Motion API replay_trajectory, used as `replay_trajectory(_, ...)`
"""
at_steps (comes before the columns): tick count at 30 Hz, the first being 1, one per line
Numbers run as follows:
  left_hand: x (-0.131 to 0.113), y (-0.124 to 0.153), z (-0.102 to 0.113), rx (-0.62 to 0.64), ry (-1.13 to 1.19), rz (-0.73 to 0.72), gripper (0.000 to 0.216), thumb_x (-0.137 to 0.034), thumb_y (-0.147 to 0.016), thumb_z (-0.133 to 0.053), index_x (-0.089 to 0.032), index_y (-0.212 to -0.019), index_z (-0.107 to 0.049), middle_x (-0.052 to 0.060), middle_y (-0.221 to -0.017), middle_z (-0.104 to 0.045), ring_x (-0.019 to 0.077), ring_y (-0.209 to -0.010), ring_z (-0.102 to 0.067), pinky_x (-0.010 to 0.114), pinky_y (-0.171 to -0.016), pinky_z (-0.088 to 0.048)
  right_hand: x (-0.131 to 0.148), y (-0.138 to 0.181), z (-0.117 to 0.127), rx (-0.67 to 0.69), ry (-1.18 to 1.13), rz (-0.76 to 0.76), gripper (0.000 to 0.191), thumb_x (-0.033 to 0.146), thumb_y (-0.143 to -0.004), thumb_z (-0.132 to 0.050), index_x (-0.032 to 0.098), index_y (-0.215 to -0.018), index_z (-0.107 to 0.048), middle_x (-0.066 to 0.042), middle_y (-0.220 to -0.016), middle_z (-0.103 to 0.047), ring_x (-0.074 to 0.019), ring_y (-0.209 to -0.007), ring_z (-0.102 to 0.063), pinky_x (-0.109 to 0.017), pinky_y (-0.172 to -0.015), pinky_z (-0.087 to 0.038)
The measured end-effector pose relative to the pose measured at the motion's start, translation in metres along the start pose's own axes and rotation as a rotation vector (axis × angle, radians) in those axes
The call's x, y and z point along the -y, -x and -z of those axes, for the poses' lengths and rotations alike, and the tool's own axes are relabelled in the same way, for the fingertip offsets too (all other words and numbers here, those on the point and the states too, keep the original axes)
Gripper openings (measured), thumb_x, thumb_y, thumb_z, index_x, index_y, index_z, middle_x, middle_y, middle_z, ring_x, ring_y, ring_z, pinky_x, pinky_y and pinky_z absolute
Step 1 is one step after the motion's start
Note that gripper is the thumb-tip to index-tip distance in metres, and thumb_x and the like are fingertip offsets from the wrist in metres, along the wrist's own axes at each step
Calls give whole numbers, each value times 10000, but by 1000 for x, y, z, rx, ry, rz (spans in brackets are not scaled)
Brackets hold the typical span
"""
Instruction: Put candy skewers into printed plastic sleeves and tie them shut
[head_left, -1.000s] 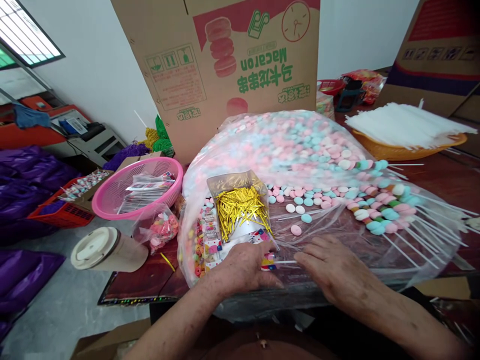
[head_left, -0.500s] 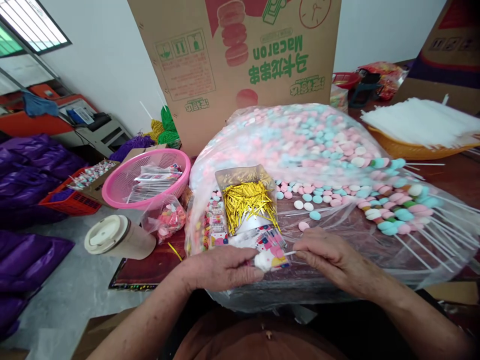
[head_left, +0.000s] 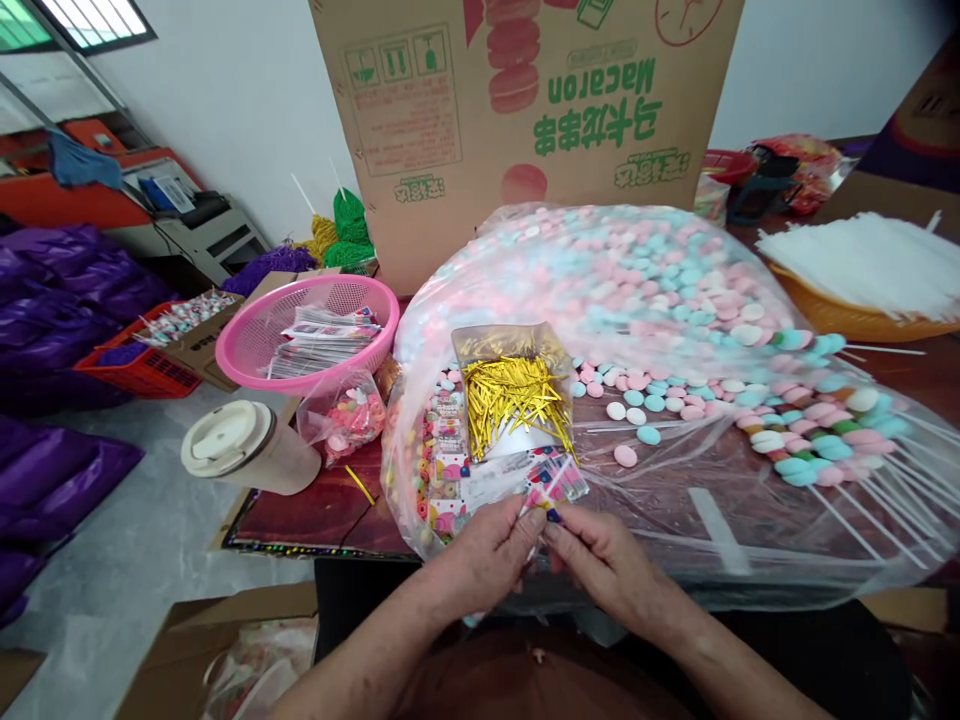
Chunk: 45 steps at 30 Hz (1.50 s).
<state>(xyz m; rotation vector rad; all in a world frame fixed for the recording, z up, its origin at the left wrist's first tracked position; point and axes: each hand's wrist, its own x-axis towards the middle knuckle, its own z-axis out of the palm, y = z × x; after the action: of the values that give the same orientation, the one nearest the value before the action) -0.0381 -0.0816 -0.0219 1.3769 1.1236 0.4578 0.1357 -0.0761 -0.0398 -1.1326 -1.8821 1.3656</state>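
The carton (head_left: 637,190) stands upside down, its green print reading "Macaron" above "马卡龙串串" as inverted; smaller red lines are too fine to read. Print on the packets (head_left: 446,435) is also illegible. Left hand (head_left: 495,540) and right hand (head_left: 604,560) pinch closely together on a wrapper (head_left: 541,497), white with pink, yellow and blue patches, a pale stick (head_left: 559,478) poking up. It sits near the table's front edge, before the gold ties (head_left: 514,400).
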Motion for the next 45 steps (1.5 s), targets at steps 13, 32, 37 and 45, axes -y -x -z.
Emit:
replay_trajectory(13,-12,2,7,178,194,273,280,-373,-740,-482,-181,-536,-476,-38,-480,-450,99,-434,-420,243,-508,-409,16,-4,3,-141,792,688,289,167,-864,-402,149,-1096,-574,-110,-1083,-635,-261,-1105,-484,-488,-984,-277)
replay_trajectory(32,15,18,14,-477,-758,-646,234,-170,-851,-398,-140,-847,-631,87,-720,-643,183,-656,-573,296,-613,-448,16,-42,17,364,-66,-260,329,364,-851,-307,180,-657,-498,8,-519,-515,-128,-485,-506,-250,-519,-430)
replay_trajectory(37,22,4,12,-661,175,-50,221,-325,-756,-571,-156,-628,-634,8,-572,-561,123,-530,-512,225,-506,-383,-19,-99,26,-211,725,-92,210,195,-826,-431,145,-693,-586,-104,-813,-604,-216,-855,-525,-342,-793,-381)
replay_trajectory(45,20,-1,15,-623,784,225,318,-407,-548,-751,-141,-660,-617,-8,-596,-581,73,-402,-466,192,-376,-281,-17,-90,21,-330,831,-58,154,141,-813,-426,150,-724,-551,-121,-827,-597,-232,-853,-523,-336,-757,-381)
